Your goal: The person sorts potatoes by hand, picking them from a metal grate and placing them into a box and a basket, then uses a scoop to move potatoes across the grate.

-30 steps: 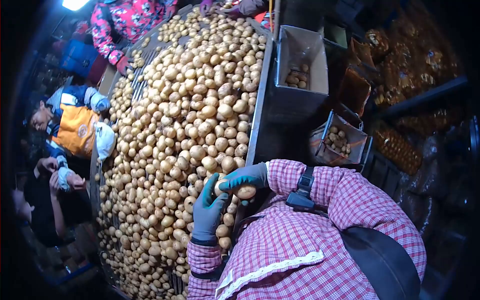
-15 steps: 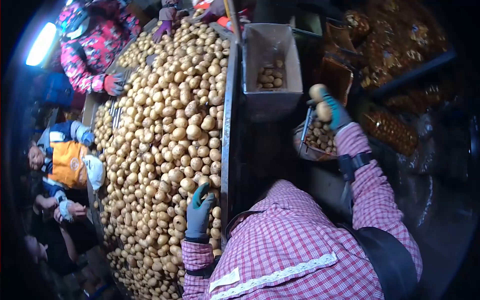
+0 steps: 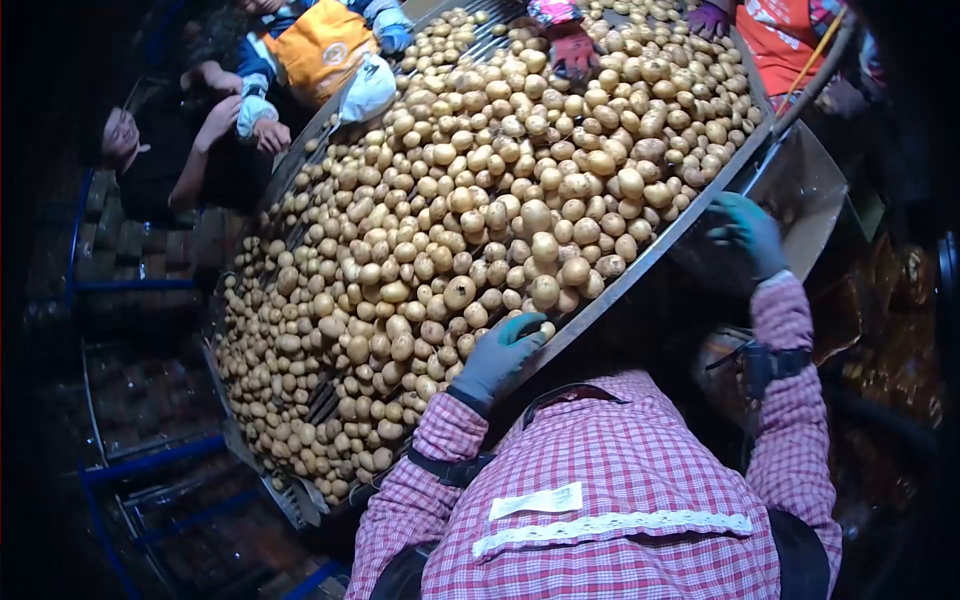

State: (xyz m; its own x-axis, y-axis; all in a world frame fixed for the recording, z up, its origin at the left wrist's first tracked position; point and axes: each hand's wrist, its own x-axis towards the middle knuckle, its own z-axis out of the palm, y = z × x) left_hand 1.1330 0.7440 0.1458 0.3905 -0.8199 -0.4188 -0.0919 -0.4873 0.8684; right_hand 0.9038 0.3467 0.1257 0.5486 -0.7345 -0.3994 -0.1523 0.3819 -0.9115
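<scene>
Potatoes [image 3: 440, 260] cover the wide sorting table, whose metal edge [image 3: 640, 262] runs diagonally in front of me. My left hand [image 3: 502, 355], in a grey and green glove, rests on the potatoes beside that edge, its fingers curled; a potato shows at its fingertips, but whether it is gripped is unclear. Past the edge, over the dark gap near the bin, hangs my right hand [image 3: 750, 235] in a matching glove. Its fingers are spread and nothing shows in them.
A tall bin [image 3: 808, 190] stands beyond my right hand. A container [image 3: 728, 355] sits below my right forearm, partly hidden. Across the table, a co-worker's red glove [image 3: 573, 52] touches potatoes. Another person wears an orange apron [image 3: 320, 48]. Crates are at the far left.
The view has turned, so the table now lies diagonally. My right hand has left the container and no longer holds the two potatoes. My left hand is now closer to the table edge.
</scene>
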